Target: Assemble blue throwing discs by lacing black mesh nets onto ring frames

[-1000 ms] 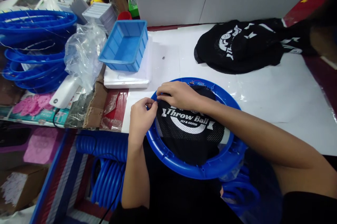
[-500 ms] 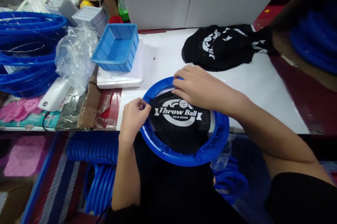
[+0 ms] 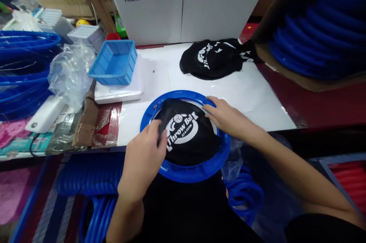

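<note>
Head view: my left hand [image 3: 143, 157] lies curled over the near-left rim of the blue ring [image 3: 188, 172], fingers pressing the black net [image 3: 187, 134] inside it. My right hand [image 3: 225, 117] lies flat, fingers together, on the net's far-right edge. Ring overhangs the table [image 3: 257, 98] edge. Beyond lie more nets [image 3: 213, 60].

Between the left hand [image 3: 142, 159] and right hand [image 3: 225, 118], a royal-blue ring [image 3: 187, 172] frames black mesh [image 3: 188, 136] printed white; beyond the right hand, black nets [image 3: 214, 60], white-marked; beyond the left hand, a paler blue tray [image 3: 114, 64], perhaps sky-blue.
</note>
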Motion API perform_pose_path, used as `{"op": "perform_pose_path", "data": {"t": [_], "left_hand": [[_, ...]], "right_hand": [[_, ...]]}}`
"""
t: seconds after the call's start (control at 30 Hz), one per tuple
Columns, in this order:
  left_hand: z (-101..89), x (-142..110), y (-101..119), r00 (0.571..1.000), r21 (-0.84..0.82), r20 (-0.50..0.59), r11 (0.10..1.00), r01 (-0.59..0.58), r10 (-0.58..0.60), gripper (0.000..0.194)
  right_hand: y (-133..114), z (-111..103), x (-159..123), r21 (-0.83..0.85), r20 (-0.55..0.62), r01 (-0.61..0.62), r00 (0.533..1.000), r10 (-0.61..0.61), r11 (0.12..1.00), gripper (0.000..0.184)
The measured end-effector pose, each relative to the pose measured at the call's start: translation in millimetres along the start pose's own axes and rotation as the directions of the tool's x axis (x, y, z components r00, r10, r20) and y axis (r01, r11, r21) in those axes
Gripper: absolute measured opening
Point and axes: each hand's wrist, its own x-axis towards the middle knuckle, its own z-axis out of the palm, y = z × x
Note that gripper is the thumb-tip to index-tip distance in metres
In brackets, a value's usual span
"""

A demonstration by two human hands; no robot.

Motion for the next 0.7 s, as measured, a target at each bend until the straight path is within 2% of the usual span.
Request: {"op": "perform_pose_path", "data": {"t": [0.03, 0.07, 0.1, 0.17, 0.23, 0.37, 0.5, 0.6, 0.7], "left_hand": [[-0.5, 14, 6, 0.989, 0.035, 0.013, 0.989, -0.146, 0.145, 0.016], [1.5, 30, 11, 0.961, 0.066, 0.056, 0.959, -0.274, 0.271, 0.014], [6.2, 47, 15, 0.925, 0.099, 0.143, 0.924, -0.369, 0.353, 0.015], [21.8, 77, 18, 0.863, 0.176, 0.271, 0.860, -0.479, 0.426, 0.020], [40.5, 94, 17, 0.841, 0.255, 0.300, 0.812, -0.525, 0.450, 0.023], [63.4, 94, 8, 0.841, 0.335, 0.248, 0.773, -0.540, 0.480, 0.023], [60.9, 88, 5, 0.843, 0.319, 0.242, 0.781, -0.537, 0.480, 0.020], [52.7, 96, 6, 0.836, 0.196, 0.240, 0.819, -0.539, 0.493, 0.017], [48.1, 113, 1, 0.866, -0.031, 0.158, 0.879, -0.475, 0.474, 0.008]], "right_hand": [[7, 2, 10, 0.069, -0.028, 0.049, 0.998, -0.047, 0.996, 0.030], [12, 5, 20, 0.136, -0.053, 0.107, 0.994, -0.100, 0.985, 0.031], [17, 7, 30, 0.195, -0.071, 0.167, 0.985, -0.156, 0.967, 0.030], [21, 11, 46, 0.280, -0.078, 0.229, 0.973, -0.216, 0.932, 0.026], [18, 12, 54, 0.303, -0.062, 0.216, 0.976, -0.207, 0.928, 0.022], [0, 16, 50, 0.235, -0.060, 0.131, 0.991, -0.120, 0.963, 0.019], [-12, 21, 45, 0.241, -0.082, 0.110, 0.992, -0.093, 0.964, 0.015], [-10, 19, 48, 0.341, -0.132, 0.130, 0.987, -0.090, 0.931, 0.012], [-4, 12, 54, 0.477, -0.170, 0.122, 0.984, -0.045, 0.870, 0.004]]}}
